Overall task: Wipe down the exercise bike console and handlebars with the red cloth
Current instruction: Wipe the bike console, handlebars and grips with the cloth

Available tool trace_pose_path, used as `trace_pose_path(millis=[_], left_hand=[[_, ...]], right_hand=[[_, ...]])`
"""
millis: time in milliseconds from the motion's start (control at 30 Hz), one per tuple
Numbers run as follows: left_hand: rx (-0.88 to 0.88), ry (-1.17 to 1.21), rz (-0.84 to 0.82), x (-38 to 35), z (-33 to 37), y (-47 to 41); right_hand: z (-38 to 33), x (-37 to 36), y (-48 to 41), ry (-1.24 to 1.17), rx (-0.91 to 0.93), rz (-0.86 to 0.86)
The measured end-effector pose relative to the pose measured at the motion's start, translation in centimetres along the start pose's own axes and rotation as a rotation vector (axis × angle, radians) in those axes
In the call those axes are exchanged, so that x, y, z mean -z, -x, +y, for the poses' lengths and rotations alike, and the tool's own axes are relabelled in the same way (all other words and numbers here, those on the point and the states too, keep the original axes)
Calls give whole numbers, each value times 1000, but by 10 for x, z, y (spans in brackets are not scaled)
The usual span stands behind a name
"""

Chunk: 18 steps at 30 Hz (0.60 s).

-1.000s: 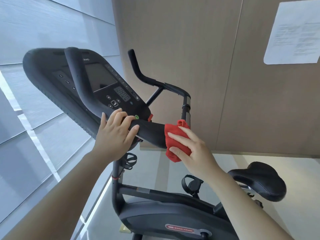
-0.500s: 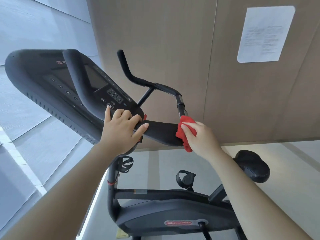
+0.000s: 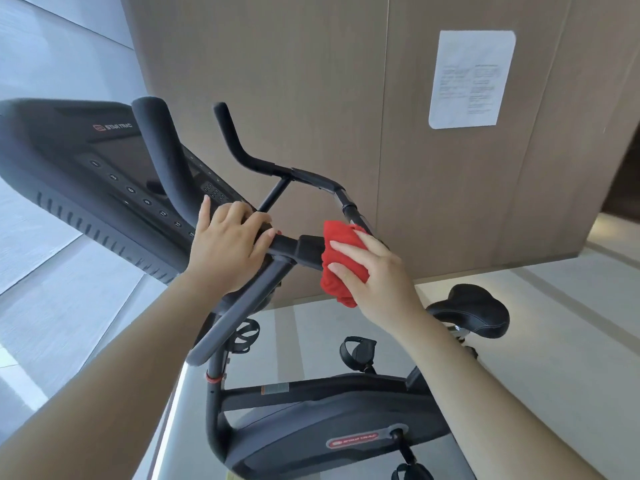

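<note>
The black exercise bike console [image 3: 86, 174] with its number buttons fills the left of the head view. Black handlebars [image 3: 298, 249] run from its lower edge to the right and curve up behind. My left hand [image 3: 228, 247] grips the handlebar just below the console. My right hand [image 3: 374, 271] holds the bunched red cloth [image 3: 341, 261] wrapped round the handlebar's right section, fingers over the cloth. The bar under the cloth is hidden.
The black saddle [image 3: 474, 313] sits at the right, the bike's body [image 3: 329, 420] and pedals below. A brown panelled wall [image 3: 294, 81] with a white paper notice [image 3: 467, 79] stands close behind. Pale floor lies beneath, with a grey wall at the left.
The view has shifted, and more of the handlebar now shows between my hands. My right hand with the cloth has changed its hold, fingers now spread over the cloth. My left hand keeps its grip.
</note>
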State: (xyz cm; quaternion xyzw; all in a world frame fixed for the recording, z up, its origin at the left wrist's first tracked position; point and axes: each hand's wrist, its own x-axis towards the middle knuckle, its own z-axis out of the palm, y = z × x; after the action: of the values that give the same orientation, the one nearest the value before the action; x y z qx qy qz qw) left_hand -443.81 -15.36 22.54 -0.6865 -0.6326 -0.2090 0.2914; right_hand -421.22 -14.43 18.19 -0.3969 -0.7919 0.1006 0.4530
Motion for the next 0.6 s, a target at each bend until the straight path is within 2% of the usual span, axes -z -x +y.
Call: trace_pose_path(millis=[100,167,367,467,533,600], left_hand=[[-24,-11,5,-3,-1,2],[-31,-4,12,-3,-2,2],[-28,-4,25,-5,-1,6],[2,-12,54,-7,3,9],[42,-32,51,-8,6,9],[100,-41,39,-8,10,7]], right_hand=[[-5,-3,-1,129,11,-97],[1,1,-1,117,-5,-125],[22,19,-10,-25,-52,-67],[19,22,-36,-66,-1,-38],[17,17,-54,-80,57,-150],[22,12,-62,-46,113,-334]])
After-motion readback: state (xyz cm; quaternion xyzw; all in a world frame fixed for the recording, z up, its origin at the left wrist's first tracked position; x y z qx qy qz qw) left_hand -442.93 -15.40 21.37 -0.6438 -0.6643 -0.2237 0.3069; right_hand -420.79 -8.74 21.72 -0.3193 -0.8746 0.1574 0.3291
